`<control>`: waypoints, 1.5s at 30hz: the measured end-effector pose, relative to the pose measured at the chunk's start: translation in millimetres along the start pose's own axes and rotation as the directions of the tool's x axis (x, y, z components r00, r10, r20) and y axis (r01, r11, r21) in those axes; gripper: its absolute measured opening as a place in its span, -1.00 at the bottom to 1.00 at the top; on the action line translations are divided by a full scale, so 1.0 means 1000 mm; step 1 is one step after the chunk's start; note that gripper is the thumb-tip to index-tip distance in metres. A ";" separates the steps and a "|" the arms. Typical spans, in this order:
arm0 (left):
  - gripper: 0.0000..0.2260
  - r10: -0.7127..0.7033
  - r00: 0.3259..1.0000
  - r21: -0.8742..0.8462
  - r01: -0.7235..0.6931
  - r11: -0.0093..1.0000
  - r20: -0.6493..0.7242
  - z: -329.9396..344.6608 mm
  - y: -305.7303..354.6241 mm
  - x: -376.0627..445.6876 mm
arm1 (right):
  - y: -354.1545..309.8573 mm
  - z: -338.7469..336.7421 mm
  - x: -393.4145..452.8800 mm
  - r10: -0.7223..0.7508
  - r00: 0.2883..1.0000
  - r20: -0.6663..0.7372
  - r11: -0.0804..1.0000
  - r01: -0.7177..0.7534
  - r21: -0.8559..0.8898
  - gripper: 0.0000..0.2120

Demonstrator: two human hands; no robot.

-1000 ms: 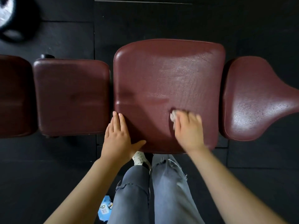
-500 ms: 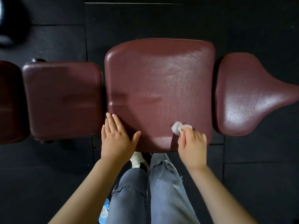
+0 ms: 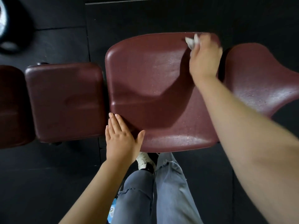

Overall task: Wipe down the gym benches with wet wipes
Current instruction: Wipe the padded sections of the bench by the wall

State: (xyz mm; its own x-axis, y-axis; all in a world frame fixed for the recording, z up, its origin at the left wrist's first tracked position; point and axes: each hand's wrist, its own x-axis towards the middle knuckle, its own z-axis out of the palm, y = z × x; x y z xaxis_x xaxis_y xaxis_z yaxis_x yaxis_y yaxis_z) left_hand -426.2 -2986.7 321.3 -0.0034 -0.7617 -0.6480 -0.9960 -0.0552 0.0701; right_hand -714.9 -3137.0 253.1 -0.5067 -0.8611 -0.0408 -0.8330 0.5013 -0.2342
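A dark red padded bench runs left to right below me, in several sections. Its large middle pad (image 3: 150, 81) shines with wet streaks. My right hand (image 3: 204, 59) is stretched to that pad's far right corner, blurred by motion, and grips a crumpled white wet wipe (image 3: 191, 41) against the surface. My left hand (image 3: 120, 139) lies flat with straight fingers on the pad's near left corner. A smaller square pad (image 3: 64, 101) sits to the left and a tapered pad (image 3: 258, 81) to the right.
Black rubber floor tiles surround the bench. A dark round weight (image 3: 9, 26) lies at the far left. My legs in grey jeans (image 3: 155, 191) and a white shoe (image 3: 143, 160) stand at the bench's near edge. A small blue packet (image 3: 112, 210) shows by my left leg.
My right hand has swept the wipe from the middle pad's near edge up to its far right corner. My left hand stays flat at the near left corner.
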 end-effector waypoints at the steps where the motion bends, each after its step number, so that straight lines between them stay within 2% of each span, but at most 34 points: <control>1: -0.06 -0.010 1.000 -0.005 0.010 1.000 0.025 -0.002 0.000 0.000 | 0.013 0.002 -0.040 -0.008 1.000 0.019 1.000 0.008 0.017 -0.73; 4: -0.07 -0.005 0.999 -0.009 0.006 1.000 0.042 -0.008 0.006 -0.003 | 0.065 -0.024 -0.178 -0.002 0.991 0.137 0.994 -0.012 0.105 -0.82; 7: -0.07 -0.009 0.999 -0.034 0.010 0.999 0.035 -0.010 0.015 -0.001 | 0.099 -0.052 -0.241 -0.052 0.965 0.255 0.994 0.024 0.110 -0.82; 9: -0.06 -0.017 1.000 -0.028 0.017 0.999 0.020 -0.008 0.014 0.001 | 0.093 -0.043 -0.213 -0.057 0.970 0.235 0.991 0.026 0.132 -0.78; 11: -0.05 -0.015 1.000 -0.020 0.015 1.000 0.017 -0.007 0.012 0.002 | 0.068 -0.021 -0.148 0.102 0.989 0.106 0.969 -0.123 0.213 -0.69; 13: -0.04 -0.016 1.000 -0.012 0.016 1.000 0.017 -0.007 0.011 0.002 | 0.040 -0.006 -0.061 0.312 0.950 -0.006 0.892 -0.291 0.346 -0.57; 14: -0.04 -0.018 1.000 -0.004 0.018 1.000 0.017 -0.007 0.011 0.002 | 0.027 -0.004 -0.019 0.360 0.932 -0.028 0.868 -0.324 0.376 -0.56; 16: -0.04 -0.023 0.999 0.013 0.023 1.000 0.033 -0.007 0.014 0.002 | 0.012 -0.006 0.046 0.359 0.933 -0.014 0.862 -0.326 0.387 -0.65; 19: -0.04 -0.042 0.995 0.049 0.038 0.998 0.086 -0.010 0.016 0.002 | 0.015 -0.006 0.069 0.199 0.980 0.014 0.939 -0.195 0.283 -0.73; 22: -0.04 -0.053 0.996 0.033 0.050 0.998 0.076 -0.012 0.014 0.004 | 0.047 0.001 -0.009 0.124 0.992 0.024 0.977 -0.127 0.174 -0.69; 26: -0.04 -0.055 0.995 0.031 0.053 0.998 0.078 -0.012 0.016 0.003 | 0.101 -0.028 -0.181 0.161 0.962 0.219 0.953 -0.209 0.220 -0.68; 29: -0.04 -0.045 0.998 -0.002 0.045 0.999 0.040 -0.014 0.017 0.004 | 0.120 -0.049 -0.230 0.191 0.945 0.267 0.940 -0.254 0.229 -0.61; 33: -0.04 -0.033 0.999 -0.006 0.033 0.999 0.029 -0.011 0.016 0.001 | 0.107 -0.031 -0.154 0.162 0.960 0.228 0.940 -0.220 0.259 -0.62; 36: -0.03 -0.020 1.000 -0.010 0.020 1.000 0.005 -0.010 0.018 0.004 | 0.073 -0.012 -0.039 0.155 0.984 0.083 0.948 -0.172 0.268 -0.76; 39: -0.03 -0.035 0.999 0.017 0.035 0.999 0.025 -0.006 0.017 0.005 | 0.043 -0.005 0.044 0.266 0.964 0.010 0.923 -0.258 0.285 -0.74; 42: -0.03 -0.056 0.998 0.026 0.055 0.998 0.035 -0.005 0.015 0.003 | 0.042 -0.004 0.049 0.316 0.947 0.058 0.906 -0.320 0.277 -0.72; 45: -0.03 -0.061 0.997 0.011 0.061 0.998 0.051 -0.006 0.018 0.004 | 0.057 -0.007 -0.001 0.314 0.940 0.133 0.918 -0.336 0.211 -0.72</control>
State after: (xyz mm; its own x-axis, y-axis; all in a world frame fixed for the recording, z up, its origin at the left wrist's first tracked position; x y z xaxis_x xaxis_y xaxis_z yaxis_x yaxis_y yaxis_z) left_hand -443.5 -2994.7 324.0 0.0528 -0.7228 -0.6890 -0.9953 -0.0944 0.0227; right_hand -763.1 -3107.0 246.5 -0.7081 -0.6637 -0.2411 -0.5472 0.7316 -0.4067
